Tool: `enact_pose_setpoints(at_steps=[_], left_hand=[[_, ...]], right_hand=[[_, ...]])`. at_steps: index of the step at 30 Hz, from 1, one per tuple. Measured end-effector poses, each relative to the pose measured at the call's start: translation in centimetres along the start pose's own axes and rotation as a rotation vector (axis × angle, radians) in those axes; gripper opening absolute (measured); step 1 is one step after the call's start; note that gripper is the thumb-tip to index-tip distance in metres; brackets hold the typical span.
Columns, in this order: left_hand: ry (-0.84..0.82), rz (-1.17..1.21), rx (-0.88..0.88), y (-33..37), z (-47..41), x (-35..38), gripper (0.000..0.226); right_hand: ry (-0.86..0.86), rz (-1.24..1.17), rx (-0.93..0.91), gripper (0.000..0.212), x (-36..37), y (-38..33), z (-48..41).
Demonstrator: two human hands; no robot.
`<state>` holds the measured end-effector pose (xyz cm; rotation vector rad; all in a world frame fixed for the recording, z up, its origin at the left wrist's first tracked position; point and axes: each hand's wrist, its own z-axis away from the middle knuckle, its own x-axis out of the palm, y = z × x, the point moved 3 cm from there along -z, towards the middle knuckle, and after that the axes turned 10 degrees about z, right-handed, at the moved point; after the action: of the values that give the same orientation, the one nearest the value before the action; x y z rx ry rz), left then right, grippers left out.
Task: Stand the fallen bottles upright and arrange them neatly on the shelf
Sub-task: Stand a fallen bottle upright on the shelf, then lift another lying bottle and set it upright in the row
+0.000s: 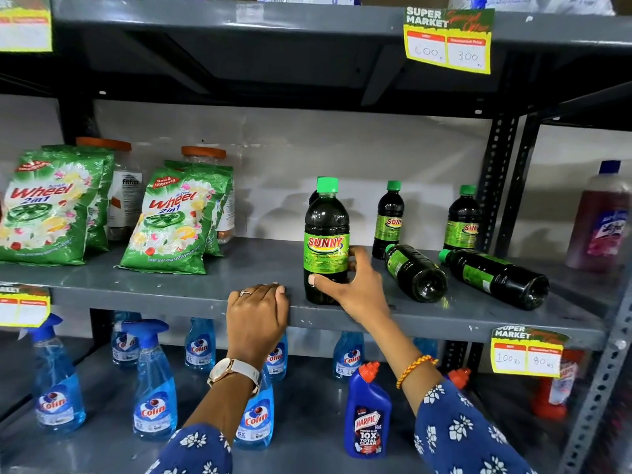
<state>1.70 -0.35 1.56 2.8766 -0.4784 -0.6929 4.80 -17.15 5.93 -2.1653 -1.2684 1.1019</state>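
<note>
A dark Sunny bottle (326, 234) with a green cap stands upright near the front edge of the grey middle shelf (191, 285). My right hand (355, 285) is wrapped around its lower part. Another bottle stands right behind it, mostly hidden. Two more Sunny bottles stand upright further back, one (389, 217) in the middle and one (463, 218) to the right. Two Sunny bottles lie on their sides, the nearer (415, 271) just right of my right hand, the other (496, 277) further right. My left hand (256, 313) rests curled over the shelf's front edge.
Green Wheel detergent packs (178, 220) and orange-lidded jars stand at the shelf's left. A pinkish Lizol bottle (600, 217) stands beyond the upright post (496, 179) at right. Blue Colin sprays (155, 381) and a Harpic bottle (367, 412) fill the lower shelf. Yellow price tags hang from shelf edges.
</note>
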Motion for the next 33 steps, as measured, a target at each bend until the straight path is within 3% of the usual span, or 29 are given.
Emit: enact_pose_setpoints(at_steps=[7,10,13,14,16,18,19,23,28,33], left_hand=[[-0.011,0.073,0.005,0.2,0.0,-0.2,0.043],[0.116,0.164,-0.034,0.6,0.6,-0.9,0.044],[0.211,0.251,0.137,4.3,1.7,-1.1,0.045],[0.173,0.293,0.220,6.4,1.8,-0.8,0.044],[0.047,0.338,0.341,10.7,1.7,0.5,0.036],[-0.061,0.298,0.329,13.9,1.3,2.0,0.031],[-0.102,0.267,0.293,14.8,1.0,2.6,0.030],[-0.175,0.169,0.204,15.4,0.5,4.6,0.031],[-0.091,0.118,0.214,15.2,0.8,5.8,0.031],[-0.047,0.091,0.239,15.0,0.7,6.2,0.033]], right_hand=[[-0.010,-0.062,0.076,0.073,-0.2,-0.3,0.4],[0.210,-0.007,0.072,0.075,-3.2,0.3,0.4],[0.432,0.376,0.006,0.055,-7.5,0.5,-1.3],[0.399,0.539,0.031,0.053,-8.3,0.7,-2.4],[0.161,0.872,0.210,0.060,-8.8,1.5,-4.4],[-0.078,1.143,0.381,0.060,-8.4,2.4,-5.1],[-0.111,1.203,0.412,0.056,-8.2,3.0,-5.3],[-0.009,1.034,0.408,0.054,-9.0,5.5,-5.7],[0.194,0.590,0.252,0.062,-10.8,7.1,-5.0],[0.200,0.379,0.134,0.063,-10.7,8.2,-4.5]])
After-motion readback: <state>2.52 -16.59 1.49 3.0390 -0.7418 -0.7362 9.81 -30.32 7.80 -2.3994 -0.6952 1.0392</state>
